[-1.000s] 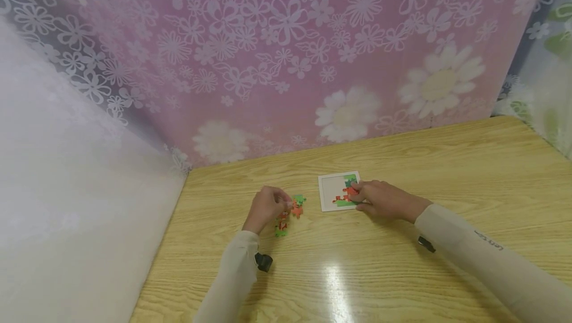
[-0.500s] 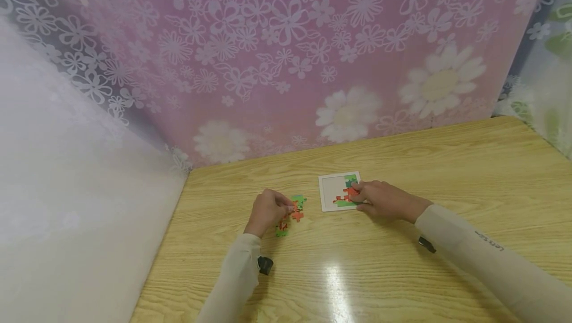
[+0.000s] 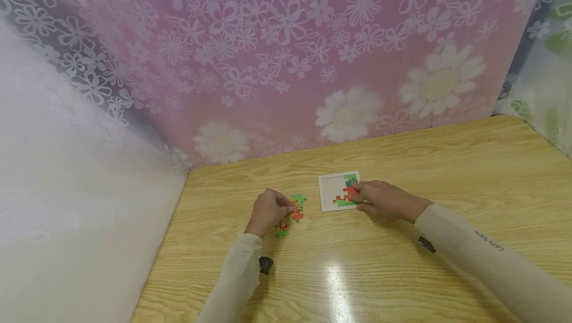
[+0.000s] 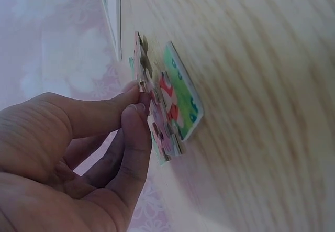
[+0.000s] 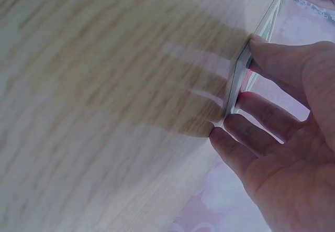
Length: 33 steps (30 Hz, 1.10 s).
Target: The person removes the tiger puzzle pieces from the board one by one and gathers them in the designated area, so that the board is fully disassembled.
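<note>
My left hand point(image 3: 269, 209) pinches a jigsaw piece between thumb and fingertips, low over a small group of loose red and green pieces point(image 3: 298, 202). In the left wrist view the fingertips meet at a row of pieces point(image 4: 160, 118), and a green piece with a red figure point(image 4: 183, 97) lies just beyond. My right hand point(image 3: 385, 200) holds the right side of a white square puzzle tray point(image 3: 321, 195), thumb and fingers at its edges in the right wrist view. Green and red pieces point(image 3: 344, 203) fill the tray's right and lower part, partly hidden by that hand.
The wooden table point(image 3: 380, 268) extends all around the tray and loose pieces. A pink flowered curtain point(image 3: 268, 89) hangs along its back edge, and a white surface point(image 3: 80, 203) borders it at left.
The left hand has shifted slightly right and down over the loose pieces, then stayed nearly still. The right hand and the tray have not moved.
</note>
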Available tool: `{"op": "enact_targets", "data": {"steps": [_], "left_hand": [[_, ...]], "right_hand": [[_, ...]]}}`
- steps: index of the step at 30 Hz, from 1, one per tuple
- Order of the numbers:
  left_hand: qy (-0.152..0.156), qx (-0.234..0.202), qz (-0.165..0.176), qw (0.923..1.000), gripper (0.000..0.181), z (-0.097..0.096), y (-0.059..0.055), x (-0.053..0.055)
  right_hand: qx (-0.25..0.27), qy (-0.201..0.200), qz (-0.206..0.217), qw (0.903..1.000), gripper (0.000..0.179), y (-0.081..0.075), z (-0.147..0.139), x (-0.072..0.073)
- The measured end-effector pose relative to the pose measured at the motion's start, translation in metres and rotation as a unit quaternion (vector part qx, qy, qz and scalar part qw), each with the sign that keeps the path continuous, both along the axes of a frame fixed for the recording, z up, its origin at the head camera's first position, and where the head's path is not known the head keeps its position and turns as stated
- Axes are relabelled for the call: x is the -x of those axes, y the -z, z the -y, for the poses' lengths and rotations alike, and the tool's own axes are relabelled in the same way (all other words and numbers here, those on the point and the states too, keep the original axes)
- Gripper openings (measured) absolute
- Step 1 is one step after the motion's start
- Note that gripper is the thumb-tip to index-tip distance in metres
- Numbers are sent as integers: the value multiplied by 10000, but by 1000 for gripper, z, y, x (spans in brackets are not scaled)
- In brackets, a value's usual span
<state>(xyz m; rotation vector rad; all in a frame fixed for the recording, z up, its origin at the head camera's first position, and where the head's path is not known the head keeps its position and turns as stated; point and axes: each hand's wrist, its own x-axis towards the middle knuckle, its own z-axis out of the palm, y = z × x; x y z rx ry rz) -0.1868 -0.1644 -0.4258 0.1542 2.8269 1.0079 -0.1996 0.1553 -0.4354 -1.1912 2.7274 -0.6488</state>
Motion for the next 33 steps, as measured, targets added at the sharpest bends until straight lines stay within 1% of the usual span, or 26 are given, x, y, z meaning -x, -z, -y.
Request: {"op": "enact_targets", "data": {"steps": [7, 11, 13, 15, 20, 27, 33], "left_hand": [[-3, -41, 16, 10000, 4, -4, -6, 0], [40, -36, 52, 10000, 4, -11, -9, 0], [73, -30, 89, 9999, 5, -17, -10, 1], [172, 42, 21, 9998, 6, -24, -11, 2], [401, 46, -117, 9991, 8, -41, -11, 7], [525, -183, -20, 9985, 7, -63, -7, 14], [703, -179, -1, 9974, 10, -77, 0, 21]], "right_hand": [[37, 10, 27, 10000, 32, -2, -1, 1], [5, 74, 152, 9999, 34, -2, -1, -1], [-25, 79, 149, 9999, 35, -2, -1, -2], [-48, 84, 127, 9999, 35, -1, -2, -2], [-53, 72, 83, 9999, 34, 1, -2, -1], [-13, 13, 69, 10000, 34, 3, -2, 1], [51, 81, 202, 9998, 33, 4, -2, 3]]}}
